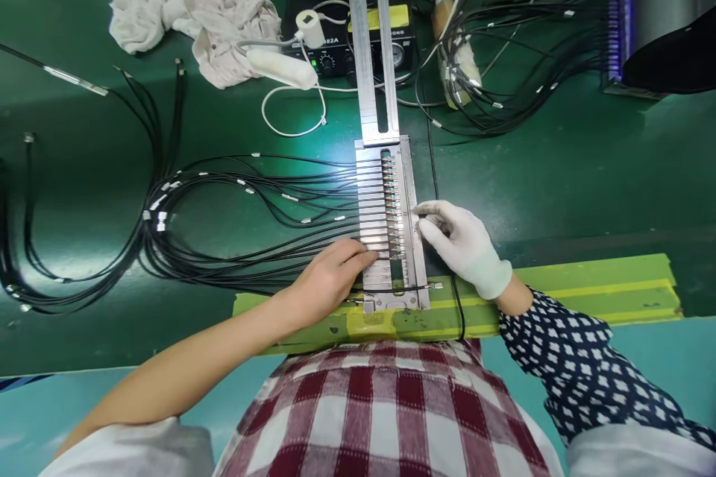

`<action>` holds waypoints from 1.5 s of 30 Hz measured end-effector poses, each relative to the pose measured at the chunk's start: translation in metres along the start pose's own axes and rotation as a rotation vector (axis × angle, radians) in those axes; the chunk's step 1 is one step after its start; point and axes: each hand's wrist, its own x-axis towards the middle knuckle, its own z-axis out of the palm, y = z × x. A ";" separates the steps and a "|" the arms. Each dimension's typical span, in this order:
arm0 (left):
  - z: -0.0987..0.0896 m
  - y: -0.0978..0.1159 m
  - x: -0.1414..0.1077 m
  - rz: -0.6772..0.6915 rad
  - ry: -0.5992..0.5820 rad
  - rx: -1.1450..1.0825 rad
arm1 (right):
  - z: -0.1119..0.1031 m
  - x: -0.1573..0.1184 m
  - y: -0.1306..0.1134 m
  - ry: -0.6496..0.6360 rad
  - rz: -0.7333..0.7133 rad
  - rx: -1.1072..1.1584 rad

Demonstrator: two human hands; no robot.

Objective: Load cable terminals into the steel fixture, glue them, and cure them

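A slotted metal fixture (370, 190) holds a row of thin black cables (313, 177) side by side, their stripped, coloured ends lying over its dark slot. My left hand (330, 276), bare, is closed with its fingertips at a cable on the fixture's lower left part; the exact grip is partly hidden. My right hand (462, 246) wears a white glove. Its thumb and index finger are closed at the fixture's right edge rail. Below both hands, a single cable crosses the fixture, with a metal connector (436, 285) at its right end.
Behind the fixture stand a black control box (335, 52) and a metal slide bracket (366, 52). A white cloth (224, 22) lies at the back left, and looped cable bundles (151, 216) spread left. More cables lead to a lit unit (614, 30) at the right.
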 end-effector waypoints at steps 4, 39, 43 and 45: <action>-0.001 -0.002 0.005 0.006 -0.048 -0.031 | 0.000 0.000 0.000 -0.007 0.003 0.012; 0.008 0.003 0.015 0.170 -0.069 0.396 | 0.003 0.000 0.004 0.008 -0.013 -0.009; 0.009 0.002 0.017 0.184 -0.121 0.339 | 0.002 0.000 0.003 0.012 -0.020 -0.016; 0.009 0.002 0.017 0.161 -0.105 0.345 | 0.002 0.000 0.003 0.009 -0.021 -0.019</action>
